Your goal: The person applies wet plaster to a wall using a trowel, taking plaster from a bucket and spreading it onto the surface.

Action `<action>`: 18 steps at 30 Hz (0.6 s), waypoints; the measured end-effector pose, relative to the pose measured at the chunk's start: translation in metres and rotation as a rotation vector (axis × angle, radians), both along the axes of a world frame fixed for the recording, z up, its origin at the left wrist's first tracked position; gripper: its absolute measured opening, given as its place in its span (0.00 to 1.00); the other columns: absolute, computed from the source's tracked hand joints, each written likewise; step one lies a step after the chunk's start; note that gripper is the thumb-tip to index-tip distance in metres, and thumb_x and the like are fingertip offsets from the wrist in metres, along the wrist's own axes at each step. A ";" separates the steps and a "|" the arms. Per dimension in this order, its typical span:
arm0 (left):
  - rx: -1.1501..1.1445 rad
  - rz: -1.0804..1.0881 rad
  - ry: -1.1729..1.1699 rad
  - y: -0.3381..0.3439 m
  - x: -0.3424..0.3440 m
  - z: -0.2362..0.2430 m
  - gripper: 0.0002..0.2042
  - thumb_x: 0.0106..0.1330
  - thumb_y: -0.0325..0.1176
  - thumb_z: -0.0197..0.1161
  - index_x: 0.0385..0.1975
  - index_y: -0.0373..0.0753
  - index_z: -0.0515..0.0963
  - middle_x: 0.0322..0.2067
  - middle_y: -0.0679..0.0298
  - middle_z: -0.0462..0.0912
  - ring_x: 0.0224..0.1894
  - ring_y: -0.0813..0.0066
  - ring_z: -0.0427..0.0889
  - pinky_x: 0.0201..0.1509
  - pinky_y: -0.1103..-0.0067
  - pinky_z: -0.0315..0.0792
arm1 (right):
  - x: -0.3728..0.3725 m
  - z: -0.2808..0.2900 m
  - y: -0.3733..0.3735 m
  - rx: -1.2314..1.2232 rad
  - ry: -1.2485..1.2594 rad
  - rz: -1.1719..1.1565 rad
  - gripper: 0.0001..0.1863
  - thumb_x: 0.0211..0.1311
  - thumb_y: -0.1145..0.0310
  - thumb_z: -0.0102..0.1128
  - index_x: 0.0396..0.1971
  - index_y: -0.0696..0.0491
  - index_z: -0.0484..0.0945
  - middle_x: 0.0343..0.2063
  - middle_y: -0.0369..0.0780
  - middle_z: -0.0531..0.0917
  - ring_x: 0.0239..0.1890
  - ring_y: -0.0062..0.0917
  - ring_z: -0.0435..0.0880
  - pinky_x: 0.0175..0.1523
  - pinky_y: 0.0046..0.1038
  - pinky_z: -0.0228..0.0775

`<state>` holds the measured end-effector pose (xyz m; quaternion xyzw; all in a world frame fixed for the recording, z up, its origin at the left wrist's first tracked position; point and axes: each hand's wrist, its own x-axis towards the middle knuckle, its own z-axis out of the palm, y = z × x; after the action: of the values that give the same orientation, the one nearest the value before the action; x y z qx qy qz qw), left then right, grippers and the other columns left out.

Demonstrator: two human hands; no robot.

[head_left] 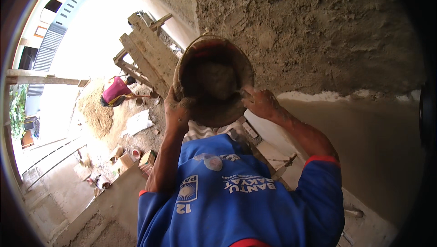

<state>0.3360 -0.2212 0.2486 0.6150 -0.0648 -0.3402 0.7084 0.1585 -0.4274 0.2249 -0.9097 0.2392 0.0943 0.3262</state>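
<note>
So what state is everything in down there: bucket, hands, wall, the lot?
Bucket: held up high, filled with grey mortar, smeared outside.
Co-worker's hands: one on each side of the bucket, caked in mortar.
Upper wall: rough, lumpy plaster.
Lower wall: smoothed flat.
Wooden frame: leaning against the wall.
Person in pink: crouched by the sand.
Wearer's own hands: out of view.

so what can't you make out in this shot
- Head view: the head of the person in the blue shirt is hidden behind the mortar bucket that they hold up.
- The wearer's own hands are outside the frame.
- How full the bucket is: its inside is in shadow.
- The crouching person in pink is too small to tell what they do.
- The street beyond is washed out by glare.
</note>
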 end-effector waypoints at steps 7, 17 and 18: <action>-0.006 0.097 0.063 0.007 0.010 0.002 0.28 0.54 0.17 0.57 0.59 0.32 0.69 0.40 0.61 0.83 0.37 0.73 0.83 0.41 0.79 0.79 | 0.016 0.096 -0.016 -0.011 -0.100 0.079 0.21 0.55 0.65 0.66 0.48 0.57 0.77 0.38 0.52 0.83 0.43 0.47 0.83 0.48 0.41 0.75; 0.085 0.370 0.020 0.068 0.020 -0.021 0.26 0.53 0.21 0.59 0.57 0.34 0.70 0.45 0.61 0.80 0.42 0.71 0.81 0.46 0.77 0.78 | 0.043 0.208 -0.041 0.404 -0.169 0.362 0.22 0.56 0.62 0.68 0.48 0.58 0.78 0.34 0.42 0.84 0.38 0.34 0.84 0.44 0.37 0.75; 0.094 0.345 -0.012 0.068 0.020 -0.022 0.26 0.52 0.22 0.60 0.56 0.34 0.71 0.44 0.63 0.80 0.41 0.71 0.80 0.48 0.76 0.77 | 0.045 0.195 -0.057 0.503 -0.001 0.179 0.20 0.58 0.62 0.65 0.47 0.58 0.79 0.34 0.42 0.84 0.38 0.32 0.84 0.42 0.36 0.77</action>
<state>0.3555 -0.1531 0.2265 0.6516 0.0535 -0.2127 0.7262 0.2037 -0.4841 0.4202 -0.8176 0.1268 0.1787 0.5324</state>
